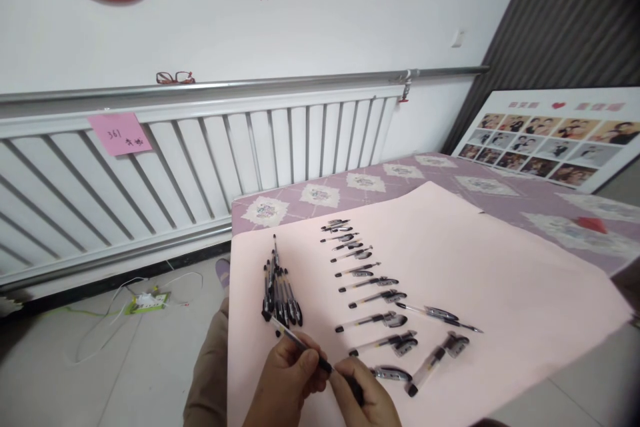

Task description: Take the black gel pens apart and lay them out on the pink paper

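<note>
My left hand (pixel 293 370) is closed around the clear barrel of a gel pen (pixel 289 333), its black end pointing up and left. Close beside it, my right hand (pixel 365 397) pinches at the pen's tip end and holds a black pen cap (pixel 355 388), partly hidden by the fingers. Left of centre lies a pile of black-and-clear pens (pixel 283 297). A column of pens (pixel 367 297), with loose black caps beside several tips, runs away from me. Nearer my right hand are a pen lying aslant (pixel 429 368) and a cap (pixel 393 372).
Pink sheet (pixel 470 267) covers the table over a patterned purple cloth (pixel 345 190). Behind stands a white radiator (pixel 300 140) with a pink note (pixel 120 133). Glasses (pixel 175 77) rest by the pipe. A photo board (pixel 545 137) leans at right; a power strip (pixel 147 302) lies on the floor.
</note>
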Demonstrator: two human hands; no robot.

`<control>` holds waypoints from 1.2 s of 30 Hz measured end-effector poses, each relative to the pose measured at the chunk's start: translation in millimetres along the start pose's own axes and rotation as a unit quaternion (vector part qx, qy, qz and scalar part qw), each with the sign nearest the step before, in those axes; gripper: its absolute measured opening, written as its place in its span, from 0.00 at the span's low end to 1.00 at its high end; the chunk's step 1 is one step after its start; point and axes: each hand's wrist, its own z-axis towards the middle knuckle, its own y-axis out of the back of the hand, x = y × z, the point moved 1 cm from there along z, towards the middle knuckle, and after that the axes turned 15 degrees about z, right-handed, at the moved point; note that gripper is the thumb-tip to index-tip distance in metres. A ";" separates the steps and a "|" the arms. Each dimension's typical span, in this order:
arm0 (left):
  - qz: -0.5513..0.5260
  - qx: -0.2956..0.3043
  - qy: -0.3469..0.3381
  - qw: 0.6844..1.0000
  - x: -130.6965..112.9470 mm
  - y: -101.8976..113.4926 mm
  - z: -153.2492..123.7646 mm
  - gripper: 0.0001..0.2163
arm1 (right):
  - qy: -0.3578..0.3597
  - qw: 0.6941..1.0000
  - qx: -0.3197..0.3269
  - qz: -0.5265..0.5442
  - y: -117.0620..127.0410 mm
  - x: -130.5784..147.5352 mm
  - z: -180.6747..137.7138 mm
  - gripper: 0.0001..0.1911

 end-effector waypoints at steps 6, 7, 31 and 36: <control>0.005 -0.001 -0.016 1.000 -2.0 -1.2 -1.2 0.10 | -0.058 0.996 -0.009 0.065 0.7 -1.7 0.4 0.19; 0.001 0.000 -0.015 1.000 -1.7 -1.2 -1.2 0.10 | -0.061 0.995 -0.015 0.073 0.6 -0.8 0.3 0.19; -0.013 -0.014 -0.023 1.000 0.2 -2.6 -2.0 0.10 | -0.009 1.000 -0.009 0.026 3.5 16.6 2.6 0.13; 0.008 0.003 -0.044 0.999 1.1 -0.2 -3.3 0.07 | -0.063 0.997 0.033 0.036 6.6 22.2 4.9 0.16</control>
